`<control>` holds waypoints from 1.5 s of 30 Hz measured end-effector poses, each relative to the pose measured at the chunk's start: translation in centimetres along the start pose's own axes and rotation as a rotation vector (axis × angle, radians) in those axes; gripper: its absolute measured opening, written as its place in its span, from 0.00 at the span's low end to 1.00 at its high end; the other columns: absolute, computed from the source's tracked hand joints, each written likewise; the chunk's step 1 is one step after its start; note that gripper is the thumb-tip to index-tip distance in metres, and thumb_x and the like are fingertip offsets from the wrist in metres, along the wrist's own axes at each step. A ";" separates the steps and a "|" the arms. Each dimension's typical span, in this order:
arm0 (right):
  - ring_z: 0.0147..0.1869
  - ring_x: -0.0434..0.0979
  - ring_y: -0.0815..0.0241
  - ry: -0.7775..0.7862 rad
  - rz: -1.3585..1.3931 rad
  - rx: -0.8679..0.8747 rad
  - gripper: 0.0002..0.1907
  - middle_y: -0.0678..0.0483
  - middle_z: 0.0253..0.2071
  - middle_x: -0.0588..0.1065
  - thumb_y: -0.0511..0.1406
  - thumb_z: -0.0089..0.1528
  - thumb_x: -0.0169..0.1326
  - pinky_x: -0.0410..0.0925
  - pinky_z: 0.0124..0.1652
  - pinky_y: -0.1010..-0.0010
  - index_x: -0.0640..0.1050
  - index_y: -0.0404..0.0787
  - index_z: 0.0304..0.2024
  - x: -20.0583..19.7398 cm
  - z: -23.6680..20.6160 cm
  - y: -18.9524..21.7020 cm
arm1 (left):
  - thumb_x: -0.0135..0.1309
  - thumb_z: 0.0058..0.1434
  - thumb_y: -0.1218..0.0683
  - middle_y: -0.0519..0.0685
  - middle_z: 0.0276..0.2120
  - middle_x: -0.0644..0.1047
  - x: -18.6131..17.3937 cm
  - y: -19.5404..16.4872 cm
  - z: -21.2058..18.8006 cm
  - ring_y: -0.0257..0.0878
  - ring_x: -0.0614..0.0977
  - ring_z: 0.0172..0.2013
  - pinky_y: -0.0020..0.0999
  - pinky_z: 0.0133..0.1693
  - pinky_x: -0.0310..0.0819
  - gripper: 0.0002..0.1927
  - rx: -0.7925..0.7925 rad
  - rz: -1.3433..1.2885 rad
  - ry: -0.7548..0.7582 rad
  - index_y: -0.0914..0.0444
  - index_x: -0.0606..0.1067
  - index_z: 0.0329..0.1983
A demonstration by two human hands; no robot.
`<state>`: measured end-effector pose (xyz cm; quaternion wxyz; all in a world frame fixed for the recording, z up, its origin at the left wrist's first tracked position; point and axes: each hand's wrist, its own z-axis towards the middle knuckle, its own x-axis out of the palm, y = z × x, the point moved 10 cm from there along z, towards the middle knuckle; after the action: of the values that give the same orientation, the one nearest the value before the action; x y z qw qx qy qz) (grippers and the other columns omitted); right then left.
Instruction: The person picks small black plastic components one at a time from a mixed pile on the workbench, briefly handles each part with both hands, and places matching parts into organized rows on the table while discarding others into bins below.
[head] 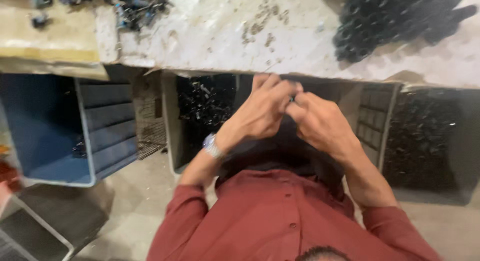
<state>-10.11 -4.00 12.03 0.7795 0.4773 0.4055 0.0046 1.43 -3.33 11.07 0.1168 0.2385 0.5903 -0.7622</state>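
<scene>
Nearest the camera is the person's dark red buttoned shirt, sleeves pushed up the forearms, over a pale concrete floor. Just beyond it the two hands meet in front of the near edge of the workbench: the left hand, with a metal wristwatch on its wrist, has its fingers curled in against the right hand, and both sets of fingertips pinch together on a small dark part held between them, so neither hand is spread wide. The part is mostly covered by the fingers and blurred, so beyond its dark colour and small size I cannot tell its shape. Under the bench edge stand open bins: a blue plastic crate at the left, a grey bin of small black pieces behind the left hand, and another dark bin of black pieces at the right. Above them runs the workbench itself, a worn, whitish, stained top with a chipped near edge. A scatter of small brownish rings lies near its middle, a heap of black tubular parts sits toward the far right corner, and a cluster of dark mixed parts lies at the far left edge
</scene>
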 end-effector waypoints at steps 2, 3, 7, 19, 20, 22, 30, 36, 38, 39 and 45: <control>0.34 0.74 0.52 -0.067 0.648 0.199 0.08 0.46 0.32 0.74 0.26 0.70 0.53 0.68 0.34 0.68 0.69 0.42 0.45 1.4 0.2 -1.5 | 0.49 0.67 0.64 0.52 0.46 0.75 -0.4 -0.5 -0.1 0.50 0.75 0.50 0.46 0.62 0.62 0.13 -0.030 0.027 -0.017 0.63 0.72 0.54; 0.33 0.75 0.54 -0.147 1.342 0.309 0.08 0.45 0.32 0.75 0.23 0.71 0.54 0.68 0.32 0.69 0.69 0.37 0.46 2.7 0.1 -2.3 | 0.50 0.65 0.64 0.53 0.47 0.75 -1.3 -1.0 -0.5 0.51 0.74 0.51 0.45 0.61 0.62 0.11 -0.012 0.070 -0.086 0.62 0.73 0.49; 0.28 0.79 0.64 0.389 0.286 0.390 0.19 0.54 0.25 0.78 0.41 0.64 0.60 0.69 0.31 0.69 0.72 0.47 0.54 6.0 0.0 -2.9 | 0.45 0.64 0.61 0.62 0.48 0.75 -5.8 2.8 -5.1 0.51 0.73 0.45 0.43 0.49 0.65 0.13 -0.345 -0.079 -0.349 0.62 0.76 0.50; 0.33 0.66 0.58 0.283 0.536 0.286 0.08 0.51 0.30 0.69 0.37 0.72 0.52 0.66 0.35 0.67 0.73 0.37 0.45 7.0 0.5 -1.0 | 0.49 0.72 0.63 0.46 0.36 0.75 -4.4 1.5 -3.8 0.41 0.75 0.37 0.36 0.45 0.73 0.19 -0.135 -0.130 -0.294 0.64 0.62 0.64; 0.34 0.68 0.54 0.229 0.437 0.265 0.09 0.49 0.30 0.70 0.37 0.72 0.53 0.66 0.35 0.65 0.72 0.36 0.44 6.3 0.2 -1.5 | 0.53 0.70 0.64 0.48 0.37 0.76 -4.2 0.5 -3.1 0.46 0.75 0.38 0.39 0.46 0.71 0.20 -0.061 -0.001 -0.260 0.65 0.65 0.63; 0.35 0.71 0.44 0.121 0.230 0.233 0.11 0.45 0.31 0.71 0.37 0.71 0.54 0.66 0.34 0.62 0.71 0.35 0.40 5.2 -0.5 -2.0 | 0.57 0.66 0.65 0.51 0.36 0.75 -3.4 -0.6 -2.1 0.50 0.73 0.38 0.42 0.45 0.70 0.22 0.031 0.161 -0.200 0.65 0.68 0.63; 0.33 0.70 0.45 -0.159 0.307 0.177 0.15 0.45 0.32 0.68 0.39 0.77 0.40 0.63 0.34 0.61 0.69 0.34 0.42 4.9 -1.7 -1.7 | 0.57 0.68 0.64 0.46 0.30 0.73 -1.3 -1.9 -2.3 0.43 0.71 0.33 0.42 0.42 0.66 0.19 0.118 0.243 -0.391 0.66 0.69 0.60; 0.33 0.64 0.66 0.082 0.944 0.529 0.23 0.58 0.31 0.68 0.47 0.76 0.36 0.62 0.34 0.72 0.75 0.37 0.47 7.1 -1.5 -4.7 | 0.44 0.80 0.57 0.52 0.46 0.79 0.0 -0.6 -1.5 0.48 0.74 0.37 0.38 0.46 0.67 0.02 0.139 0.302 -0.282 0.54 0.68 0.51; 0.33 0.64 0.67 0.179 1.049 0.605 0.24 0.59 0.31 0.69 0.48 0.75 0.35 0.62 0.35 0.72 0.75 0.38 0.46 7.3 -1.6 -4.7 | 0.45 0.79 0.57 0.50 0.40 0.78 -1.0 2.8 -2.1 0.44 0.73 0.34 0.37 0.41 0.66 0.06 -0.100 -0.130 -0.255 0.55 0.68 0.56; 0.33 0.65 0.66 0.239 0.986 0.601 0.25 0.58 0.30 0.70 0.49 0.75 0.34 0.64 0.35 0.71 0.76 0.39 0.43 6.9 -1.5 -4.6 | 0.45 0.78 0.57 0.49 0.38 0.77 -1.4 4.4 -2.8 0.42 0.72 0.32 0.36 0.38 0.65 0.09 -0.220 -0.341 -0.250 0.56 0.68 0.58; 0.50 0.71 0.49 -0.120 -0.262 -0.022 0.12 0.53 0.48 0.74 0.44 0.72 0.58 0.67 0.46 0.62 0.78 0.45 0.50 -1.1 2.6 -0.7 | 0.45 0.76 0.53 0.44 0.29 0.77 -8.2 9.1 -9.1 0.31 0.76 0.33 0.27 0.39 0.69 0.17 -0.502 -0.602 0.096 0.65 0.73 0.62</control>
<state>-9.43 -6.73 12.73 0.8016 0.4111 0.4168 -0.1212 14.70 2.02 5.72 -0.0847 0.0542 0.8066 -0.5825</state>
